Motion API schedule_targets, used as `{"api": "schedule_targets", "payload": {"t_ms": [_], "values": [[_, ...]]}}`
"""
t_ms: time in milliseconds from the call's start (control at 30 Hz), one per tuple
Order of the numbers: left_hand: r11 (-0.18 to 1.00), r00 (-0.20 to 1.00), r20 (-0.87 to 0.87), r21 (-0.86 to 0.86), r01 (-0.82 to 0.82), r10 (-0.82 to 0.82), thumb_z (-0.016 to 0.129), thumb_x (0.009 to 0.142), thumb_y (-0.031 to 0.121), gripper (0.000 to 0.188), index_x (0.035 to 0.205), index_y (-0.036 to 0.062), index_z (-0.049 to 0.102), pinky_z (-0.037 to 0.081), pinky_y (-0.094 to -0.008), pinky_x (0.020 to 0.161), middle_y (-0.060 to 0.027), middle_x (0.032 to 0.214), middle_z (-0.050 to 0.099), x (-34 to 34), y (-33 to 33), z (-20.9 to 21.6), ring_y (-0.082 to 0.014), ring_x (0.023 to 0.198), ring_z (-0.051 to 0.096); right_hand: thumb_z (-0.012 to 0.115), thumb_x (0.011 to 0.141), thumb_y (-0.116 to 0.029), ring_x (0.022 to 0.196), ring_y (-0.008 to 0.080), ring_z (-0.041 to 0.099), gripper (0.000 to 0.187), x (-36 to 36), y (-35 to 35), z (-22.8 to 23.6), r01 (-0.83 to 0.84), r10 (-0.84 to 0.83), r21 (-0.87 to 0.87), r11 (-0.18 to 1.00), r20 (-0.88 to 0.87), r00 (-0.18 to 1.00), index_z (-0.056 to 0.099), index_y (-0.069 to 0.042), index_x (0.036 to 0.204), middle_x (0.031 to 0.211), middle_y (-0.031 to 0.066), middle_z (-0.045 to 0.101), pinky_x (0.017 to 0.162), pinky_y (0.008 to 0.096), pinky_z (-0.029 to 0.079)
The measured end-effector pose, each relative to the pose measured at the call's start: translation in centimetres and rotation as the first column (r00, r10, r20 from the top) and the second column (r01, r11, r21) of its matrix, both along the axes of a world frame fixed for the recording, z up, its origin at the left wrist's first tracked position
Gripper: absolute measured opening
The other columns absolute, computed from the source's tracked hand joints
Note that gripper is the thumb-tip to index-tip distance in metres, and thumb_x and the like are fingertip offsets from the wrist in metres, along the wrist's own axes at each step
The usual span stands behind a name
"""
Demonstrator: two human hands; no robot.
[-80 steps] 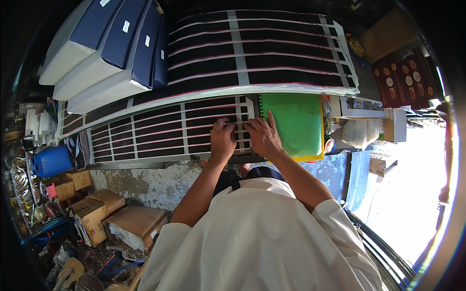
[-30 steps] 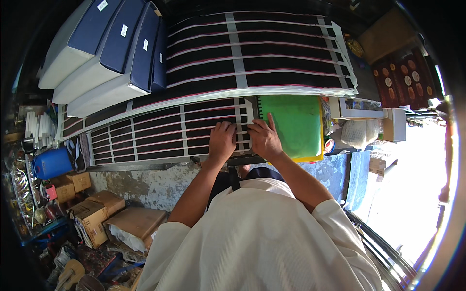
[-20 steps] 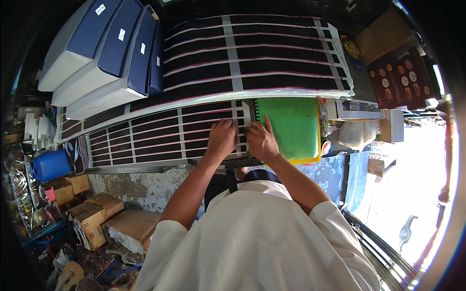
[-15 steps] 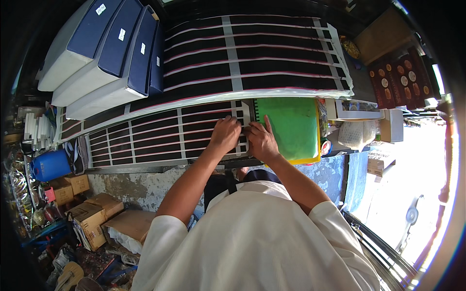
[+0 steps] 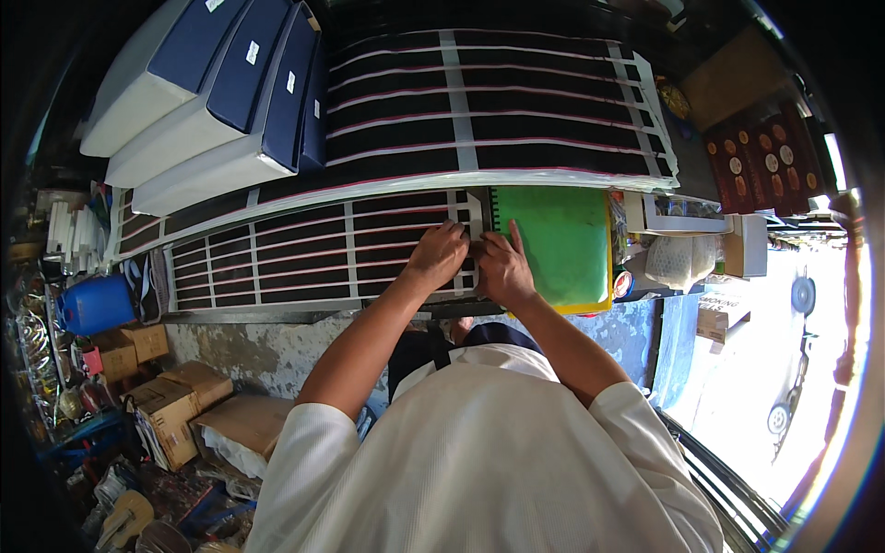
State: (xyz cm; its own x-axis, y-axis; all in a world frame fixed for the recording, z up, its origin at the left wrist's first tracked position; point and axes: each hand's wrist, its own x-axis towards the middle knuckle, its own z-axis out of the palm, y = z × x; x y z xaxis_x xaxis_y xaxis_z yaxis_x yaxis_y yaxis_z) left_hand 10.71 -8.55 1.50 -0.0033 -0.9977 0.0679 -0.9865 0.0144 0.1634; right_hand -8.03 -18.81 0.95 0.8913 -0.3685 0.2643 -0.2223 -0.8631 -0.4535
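A long black sheet with white strips (image 5: 295, 251) lies on the lower ledge in front of me. At its right end, my left hand (image 5: 437, 252) is closed, fingertips bent down onto the sheet by its pale edge strip. Just beside it, my right hand (image 5: 504, 267) has its thumb side pinched at that same edge, and one finger stretches over the green spiral notebook (image 5: 558, 240). What lies between the fingertips of either hand is too small to make out. A yellow cover shows beneath the notebook.
Above lies a stack of similar striped sheets (image 5: 396, 109), with blue-and-white box files (image 5: 226, 83) at its left. Bubble-wrapped goods (image 5: 682, 258) and dark red boxes (image 5: 765, 166) are to the right. Cardboard boxes (image 5: 180, 405) and a blue container (image 5: 97, 304) stand lower left.
The view has shifted slightly, so the shelf things sit a little further right. Both hands stay at the sheet's right edge with nearly the same grip. Outside at right, a wheeled vehicle shows more.
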Motion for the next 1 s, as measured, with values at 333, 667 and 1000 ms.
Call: {"api": "schedule_targets", "payload": {"t_ms": [333,667,1000], "values": [[0.999,0.995,-0.096,0.039,-0.025,0.029,0.081,0.081,0.007,0.019,0.099,0.0022,0.077,0.064,-0.0426,0.090,-0.0125,0.107,0.074,1.0,0.2,0.4,-0.0297,0.111,0.073,0.075,0.079,-0.006,0.137,0.0284,0.066,0.027,0.1,0.0,-0.4,0.015,-0.016,-0.036,0.999,-0.016,1.000,0.084,-0.007,0.105,0.117,0.0072,0.078,0.138,0.0694,0.026],[0.999,0.998,-0.050,0.027,-0.026,0.027,0.082,0.078,0.008,0.020,0.097,0.0016,0.077,0.064,-0.0440,0.088,-0.0138,0.104,0.075,1.4,0.2,0.1,-0.0311,0.107,0.074,0.077,0.078,-0.007,0.134,0.0299,0.068,0.031,0.0,-0.2,-0.7,0.004,-0.004,-0.057,0.998,0.014,1.000,0.085,-0.008,0.108,0.116,0.0064,0.079,0.136,0.0688,0.028],[0.998,0.998,-0.043,-0.039,-0.041,0.040,0.084,0.076,0.008,0.019,0.092,0.0019,0.076,0.064,-0.0444,0.086,-0.0137,0.099,0.074,1.3,0.7,0.3,-0.0313,0.102,0.074,0.075,0.081,-0.006,0.135,0.0283,0.067,0.026,0.1,0.1,-0.7,0.017,-0.016,-0.046,0.999,0.021,1.000,0.085,-0.008,0.105,0.116,0.0062,0.079,0.137,0.0691,0.028]]}}
